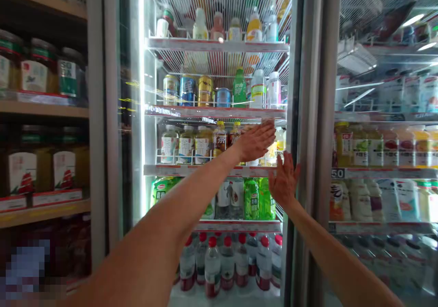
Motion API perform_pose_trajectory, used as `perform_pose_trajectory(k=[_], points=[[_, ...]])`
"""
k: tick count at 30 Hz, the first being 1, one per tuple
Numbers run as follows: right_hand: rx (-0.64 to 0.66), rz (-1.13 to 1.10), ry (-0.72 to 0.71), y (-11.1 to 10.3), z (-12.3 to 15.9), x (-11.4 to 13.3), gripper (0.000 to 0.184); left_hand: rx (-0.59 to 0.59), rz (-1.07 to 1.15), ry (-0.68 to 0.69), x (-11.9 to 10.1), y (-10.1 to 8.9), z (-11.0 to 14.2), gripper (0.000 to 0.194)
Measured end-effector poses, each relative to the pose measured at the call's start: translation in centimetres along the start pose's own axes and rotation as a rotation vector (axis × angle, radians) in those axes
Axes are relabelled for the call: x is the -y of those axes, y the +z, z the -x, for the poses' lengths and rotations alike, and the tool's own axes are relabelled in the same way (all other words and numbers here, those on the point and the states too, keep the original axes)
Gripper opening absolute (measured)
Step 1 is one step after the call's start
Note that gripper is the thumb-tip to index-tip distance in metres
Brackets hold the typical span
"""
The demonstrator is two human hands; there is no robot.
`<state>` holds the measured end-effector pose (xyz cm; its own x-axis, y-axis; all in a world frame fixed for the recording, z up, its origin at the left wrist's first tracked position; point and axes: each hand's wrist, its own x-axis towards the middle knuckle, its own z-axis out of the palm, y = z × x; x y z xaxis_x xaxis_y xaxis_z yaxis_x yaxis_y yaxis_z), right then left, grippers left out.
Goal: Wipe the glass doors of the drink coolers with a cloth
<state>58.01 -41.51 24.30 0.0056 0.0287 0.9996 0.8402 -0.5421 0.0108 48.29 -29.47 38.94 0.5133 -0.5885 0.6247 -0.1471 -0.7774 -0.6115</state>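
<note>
My left hand [258,140] is stretched out flat in front of the middle shelf of a lit drinks cooler, with nothing in it. Behind it stand yellow-capped tea bottles [220,138], partly covered by the hand. Lower and to the right, my right hand [284,178] is raised with fingers spread, close to the metal door frame [310,115] at the cooler's right side. It holds nothing. Faint light streaks suggest glass before the shelves; whether either palm touches it, I cannot tell. Green bottles [252,200] show below my left forearm.
Cans [205,90] and bottles line the upper shelves. Red-capped water bottles [212,268] stand at the bottom. To the left, wooden shelving [44,108] carries large jars [34,67]. A second glass-fronted cooler [383,172] with several rows of drinks adjoins on the right.
</note>
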Motion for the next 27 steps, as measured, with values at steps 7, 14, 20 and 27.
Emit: perform_pose_trajectory(k=[7,14,20,27], points=[[-0.001,0.035,0.09,0.8,-4.3,0.3,0.059,-0.472,-0.198,-0.859,10.3,-9.0,7.0,0.047],[0.006,0.054,0.066,0.6,-3.7,0.1,0.057,-0.197,-0.056,-0.367,2.5,-2.1,5.4,0.051],[-0.008,0.039,0.072,0.7,-3.7,0.1,0.057,-0.102,-0.126,-0.363,4.2,-5.7,10.4,0.048],[-0.013,0.024,0.136,0.9,-3.6,0.5,0.056,-0.425,-0.344,-0.87,4.7,-6.9,14.8,0.049]])
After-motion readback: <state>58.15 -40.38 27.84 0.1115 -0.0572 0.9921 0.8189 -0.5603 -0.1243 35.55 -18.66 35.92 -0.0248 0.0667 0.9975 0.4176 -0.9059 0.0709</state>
